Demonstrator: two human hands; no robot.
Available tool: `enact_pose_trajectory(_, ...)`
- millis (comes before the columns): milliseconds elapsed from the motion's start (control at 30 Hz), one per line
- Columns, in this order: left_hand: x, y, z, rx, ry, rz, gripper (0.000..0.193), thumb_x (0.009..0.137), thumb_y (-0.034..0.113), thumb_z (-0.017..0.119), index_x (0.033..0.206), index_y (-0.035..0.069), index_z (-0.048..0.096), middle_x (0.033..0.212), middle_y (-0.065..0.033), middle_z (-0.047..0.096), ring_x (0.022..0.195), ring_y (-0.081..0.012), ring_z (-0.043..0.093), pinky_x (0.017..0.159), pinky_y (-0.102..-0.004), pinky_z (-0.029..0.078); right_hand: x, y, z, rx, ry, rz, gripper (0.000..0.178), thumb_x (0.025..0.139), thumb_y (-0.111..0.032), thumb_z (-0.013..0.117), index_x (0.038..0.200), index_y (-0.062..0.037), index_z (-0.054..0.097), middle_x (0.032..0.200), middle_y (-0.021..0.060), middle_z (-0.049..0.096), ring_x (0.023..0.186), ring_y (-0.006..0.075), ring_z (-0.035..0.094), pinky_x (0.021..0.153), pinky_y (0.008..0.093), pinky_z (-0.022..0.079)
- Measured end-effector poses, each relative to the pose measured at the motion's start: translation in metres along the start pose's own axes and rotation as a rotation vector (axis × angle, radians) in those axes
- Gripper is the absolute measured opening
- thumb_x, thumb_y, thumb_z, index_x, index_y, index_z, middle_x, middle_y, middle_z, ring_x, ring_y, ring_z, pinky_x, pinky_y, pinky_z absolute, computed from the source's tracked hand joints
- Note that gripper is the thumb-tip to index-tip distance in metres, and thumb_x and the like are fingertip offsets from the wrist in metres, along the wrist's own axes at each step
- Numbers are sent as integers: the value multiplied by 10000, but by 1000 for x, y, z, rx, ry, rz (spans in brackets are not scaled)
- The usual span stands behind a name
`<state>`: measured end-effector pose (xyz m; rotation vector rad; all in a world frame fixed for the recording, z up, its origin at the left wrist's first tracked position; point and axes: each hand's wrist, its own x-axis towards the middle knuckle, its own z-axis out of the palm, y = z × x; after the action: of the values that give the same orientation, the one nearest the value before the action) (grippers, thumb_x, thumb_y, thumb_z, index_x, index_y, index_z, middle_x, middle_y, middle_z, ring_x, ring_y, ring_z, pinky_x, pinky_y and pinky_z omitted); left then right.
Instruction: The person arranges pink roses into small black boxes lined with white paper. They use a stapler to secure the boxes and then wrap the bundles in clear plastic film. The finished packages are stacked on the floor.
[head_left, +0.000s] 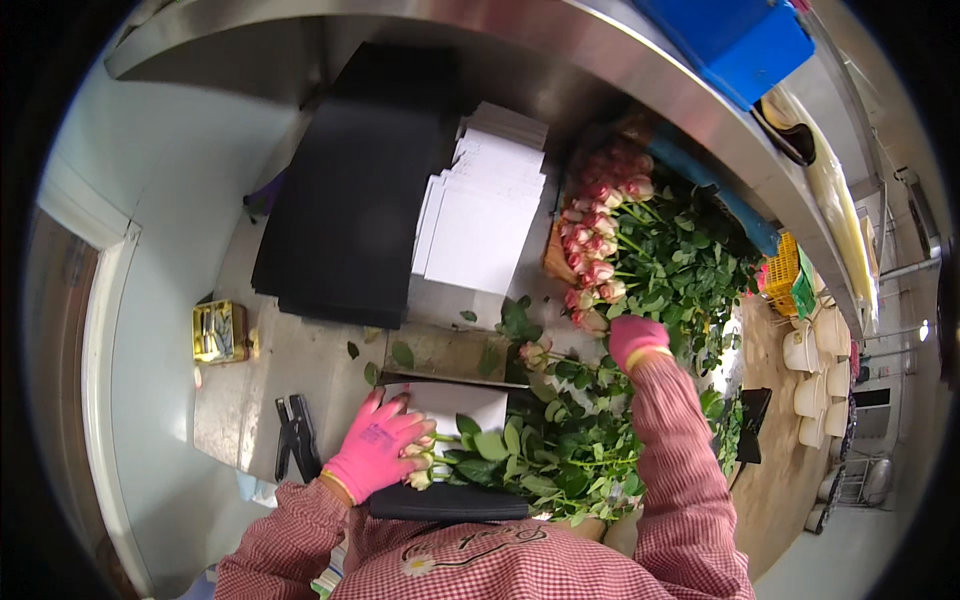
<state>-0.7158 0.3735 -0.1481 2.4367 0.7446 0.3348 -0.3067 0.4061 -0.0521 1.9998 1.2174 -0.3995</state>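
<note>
Roses: a small group point(420, 475), pale with pink edges, lay before us at the near edge of the table point(240, 405), heads to the left and leafy stems point(540, 455) running off to the right.
Left hand: ours, in a pink glove point(375, 445), rested over the white sheet point(465, 403) with its fingers stretched out and slightly parted, the tips against the rose heads — we could not tell whether they pressed down on them.
Right hand: ours, gloved in pink too point(638, 342), reached forward to the near end of the big rose pile point(597, 245), its fingers bent and mostly hidden from us; we could not tell what, if anything, they gripped.
Big pile: pink-and-white heads faced left, with dense green leaves to their right. One loose rose point(537, 353) sat between that pile and our small group.
Paper: we had a stack of white cards point(485, 215) beyond the sheet, and large black sheets point(340, 200) just left of the stack.
Left side: a black tool with two long arms point(296, 438) lay near our left wrist — farther off stood a small yellow box point(220, 332).
Above: a metal shelf point(560, 22) curved across our view, a blue bin point(740, 50) at its right.
</note>
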Motion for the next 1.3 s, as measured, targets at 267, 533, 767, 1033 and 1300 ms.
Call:
enact_pose_trajectory(267, -2, 1, -4, 28, -44, -16, 535, 733, 435, 737, 1184, 155, 664, 1196, -30, 629, 1154, -276, 531, 1116, -568, 281, 124, 17, 118, 280, 450, -195, 589, 860, -165, 547, 1432, -243, 429, 1329, 110, 567, 990, 343, 655, 820, 455, 532)
enact_pose_trajectory(533, -7, 0, -1, -5, -54, -33, 535, 725, 426, 743, 1171, 143, 660, 1175, -45, 635, 1152, -285, 522, 1117, -564, 268, -49, 98, 22, 1962, 632, -681, 210, 953, -178, 541, 1110, -68, 628, 990, 90, 670, 874, 188, 649, 747, 319, 526)
enact_pose_trajectory(767, -8, -4, -2, 6, -83, -58, 585, 760, 433, 712, 1260, 147, 611, 1219, -64, 622, 1255, -311, 477, 1153, -571, 209, -187, 140, -63, 706, 1710, -206, 172, 980, -92, 521, 1114, -19, 600, 1000, 73, 651, 847, 154, 625, 745, 277, 512)
enact_pose_trajectory(1033, -13, -4, -4, -82, -107, -105, 541, 774, 386, 718, 1262, 176, 616, 1234, -5, 609, 1284, -281, 444, 1162, -545, 199, -174, -88, -2, 107, 545, -802, 385, 755, -140, 644, 1130, -92, 566, 929, 83, 588, 745, 249, 656, 613, 368, 548)
enact_pose_trajectory(1300, -17, 0, 1, 0, 83, -111, 450, 748, 459, 703, 1033, 111, 694, 1351, -131, 473, 1316, -378, 371, 1135, -566, 232, -84, -189, 110, 397, 373, -749, 350, 832, -189, 602, 1166, -98, 555, 1082, 149, 608, 883, 356, 649, 729, 457, 530)
